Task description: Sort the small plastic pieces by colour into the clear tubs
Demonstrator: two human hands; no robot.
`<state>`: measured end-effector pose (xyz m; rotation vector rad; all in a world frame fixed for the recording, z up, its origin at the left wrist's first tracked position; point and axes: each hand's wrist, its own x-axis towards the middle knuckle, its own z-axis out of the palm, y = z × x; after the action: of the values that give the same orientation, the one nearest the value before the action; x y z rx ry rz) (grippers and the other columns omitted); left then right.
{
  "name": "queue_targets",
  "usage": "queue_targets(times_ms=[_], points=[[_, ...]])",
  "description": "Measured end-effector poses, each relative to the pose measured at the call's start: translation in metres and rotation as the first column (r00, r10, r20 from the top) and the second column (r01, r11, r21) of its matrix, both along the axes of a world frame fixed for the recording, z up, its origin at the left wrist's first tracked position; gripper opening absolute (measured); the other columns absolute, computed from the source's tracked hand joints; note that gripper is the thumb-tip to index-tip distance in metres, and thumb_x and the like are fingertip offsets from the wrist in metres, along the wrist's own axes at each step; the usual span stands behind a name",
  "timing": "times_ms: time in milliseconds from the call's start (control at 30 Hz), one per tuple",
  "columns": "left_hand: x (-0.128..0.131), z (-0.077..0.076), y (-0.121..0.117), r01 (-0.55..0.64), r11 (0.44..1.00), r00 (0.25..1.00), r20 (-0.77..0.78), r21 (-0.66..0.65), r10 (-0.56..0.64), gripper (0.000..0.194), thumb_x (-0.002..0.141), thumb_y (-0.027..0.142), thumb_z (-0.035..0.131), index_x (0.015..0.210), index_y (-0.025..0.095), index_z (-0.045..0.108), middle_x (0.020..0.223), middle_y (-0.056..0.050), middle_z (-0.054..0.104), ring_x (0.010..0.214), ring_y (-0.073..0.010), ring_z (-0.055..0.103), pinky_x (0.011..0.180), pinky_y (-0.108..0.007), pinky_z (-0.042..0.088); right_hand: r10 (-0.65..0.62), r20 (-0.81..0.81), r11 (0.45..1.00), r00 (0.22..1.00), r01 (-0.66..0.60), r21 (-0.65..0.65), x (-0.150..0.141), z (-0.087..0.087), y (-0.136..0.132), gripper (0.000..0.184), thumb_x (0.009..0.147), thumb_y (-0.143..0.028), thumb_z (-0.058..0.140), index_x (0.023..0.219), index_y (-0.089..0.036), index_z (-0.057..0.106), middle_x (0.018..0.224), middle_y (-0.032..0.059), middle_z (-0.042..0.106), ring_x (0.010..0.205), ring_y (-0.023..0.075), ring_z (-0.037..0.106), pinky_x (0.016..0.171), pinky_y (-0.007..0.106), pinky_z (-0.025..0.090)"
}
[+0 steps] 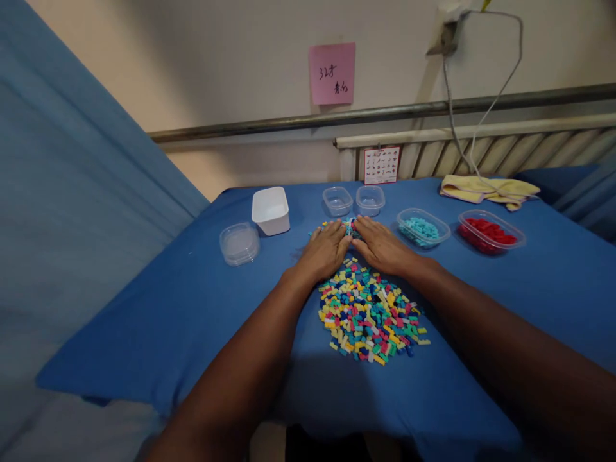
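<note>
A loose heap of small plastic building bricks (368, 314) in yellow, green, blue, pink and white lies on the blue cloth. At its far side, my left hand (330, 247) rests palm down over more bricks, fingers stretched out. My right hand (378, 244) lies flat beside it, its thumb close to the left thumb. Between and beyond the fingertips some bricks (350, 226) show, several of them light blue. What lies under the palms is hidden. Neither hand grips anything that I can see.
Right of my hands stand a clear tub of turquoise pieces (419, 230) and a tub of red pieces (488, 232). Behind are two clear tubs (337, 202). To the left are a white bin (271, 212) and stacked lids (239, 245). A yellow cloth (488, 189) lies back right.
</note>
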<state>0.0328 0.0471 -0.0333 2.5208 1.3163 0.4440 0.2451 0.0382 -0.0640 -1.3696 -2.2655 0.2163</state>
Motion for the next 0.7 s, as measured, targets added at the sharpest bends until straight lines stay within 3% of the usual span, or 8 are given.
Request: queue_targets(times_ms=[100, 233, 300, 367, 467, 600, 700], points=[[-0.008, -0.003, 0.000, 0.048, 0.998, 0.999, 0.017, -0.040, -0.048, 0.062, 0.111, 0.046, 0.028, 0.162, 0.016, 0.046, 0.170, -0.015, 0.037, 0.162, -0.0297, 0.028, 0.132, -0.054, 0.012, 0.058, 0.076, 0.998, 0.995, -0.054, -0.043, -0.011, 0.001, 0.013, 0.062, 0.109, -0.042, 0.041, 0.163, -0.011, 0.044, 0.171, 0.0198, 0.037, 0.160, 0.0385, 0.033, 0.130, 0.062, 0.029], [-0.027, 0.005, -0.010, 0.168, 0.980, 0.969, 0.199, -0.107, -0.145, 0.054, 0.109, 0.049, 0.039, 0.142, 0.019, 0.068, 0.161, -0.010, 0.052, 0.153, -0.0279, 0.046, 0.130, -0.043, 0.027, 0.203, 0.098, 0.979, 0.974, -0.199, -0.048, -0.010, 0.005, 0.007, 0.062, 0.108, -0.040, 0.043, 0.162, -0.009, 0.045, 0.169, 0.0203, 0.042, 0.160, 0.0367, 0.035, 0.130, 0.061, 0.030], [-0.034, 0.010, -0.014, 0.120, 0.980, 0.941, 0.332, -0.157, -0.062, 0.052, 0.109, 0.054, 0.041, 0.125, 0.020, 0.077, 0.144, -0.008, 0.068, 0.137, -0.0291, 0.062, 0.122, -0.040, 0.041, 0.291, 0.067, 0.957, 0.954, -0.289, -0.035, -0.002, 0.006, -0.002, 0.060, 0.110, -0.043, 0.040, 0.161, -0.012, 0.048, 0.169, 0.0180, 0.043, 0.160, 0.0347, 0.035, 0.131, 0.060, 0.030], [-0.039, 0.013, -0.014, 0.023, 0.984, 0.890, 0.453, -0.175, 0.059, 0.054, 0.109, 0.058, 0.042, 0.118, 0.020, 0.080, 0.131, -0.007, 0.075, 0.126, -0.0293, 0.068, 0.116, -0.039, 0.047, 0.318, 0.018, 0.948, 0.948, -0.318, -0.021, 0.006, 0.008, -0.011, 0.058, 0.111, -0.046, 0.038, 0.160, -0.017, 0.052, 0.169, 0.0144, 0.044, 0.160, 0.0334, 0.035, 0.132, 0.059, 0.029], [-0.037, 0.012, -0.014, 0.000, 0.985, 0.849, 0.521, -0.173, 0.092, 0.055, 0.109, 0.059, 0.043, 0.125, 0.021, 0.078, 0.141, -0.007, 0.071, 0.137, -0.0283, 0.062, 0.122, -0.040, 0.040, 0.298, -0.038, 0.954, 0.954, -0.299, -0.035, 0.009, 0.009, -0.023, 0.060, 0.111, -0.052, 0.041, 0.159, -0.019, 0.053, 0.169, 0.0136, 0.043, 0.160, 0.0345, 0.034, 0.132, 0.061, 0.029], [-0.029, 0.011, -0.024, 0.146, 0.961, 0.897, 0.442, -0.236, -0.028, 0.055, 0.109, 0.059, 0.041, 0.134, 0.024, 0.074, 0.151, -0.006, 0.063, 0.144, -0.0260, 0.056, 0.127, -0.040, 0.035, 0.361, -0.054, 0.928, 0.931, -0.364, -0.075, 0.003, 0.013, -0.040, 0.062, 0.111, -0.054, 0.042, 0.163, -0.022, 0.047, 0.170, 0.0116, 0.042, 0.159, 0.0320, 0.036, 0.132, 0.059, 0.029], [-0.026, 0.015, -0.033, 0.151, 0.963, 0.906, 0.422, -0.225, -0.044, 0.057, 0.111, 0.057, 0.035, 0.142, 0.024, 0.070, 0.155, -0.006, 0.059, 0.146, -0.0248, 0.054, 0.127, -0.040, 0.034, 0.390, -0.080, 0.916, 0.917, -0.396, -0.066, 0.007, 0.019, -0.049, 0.059, 0.112, -0.052, 0.040, 0.163, -0.023, 0.048, 0.169, 0.0095, 0.045, 0.159, 0.0285, 0.038, 0.133, 0.055, 0.030]])
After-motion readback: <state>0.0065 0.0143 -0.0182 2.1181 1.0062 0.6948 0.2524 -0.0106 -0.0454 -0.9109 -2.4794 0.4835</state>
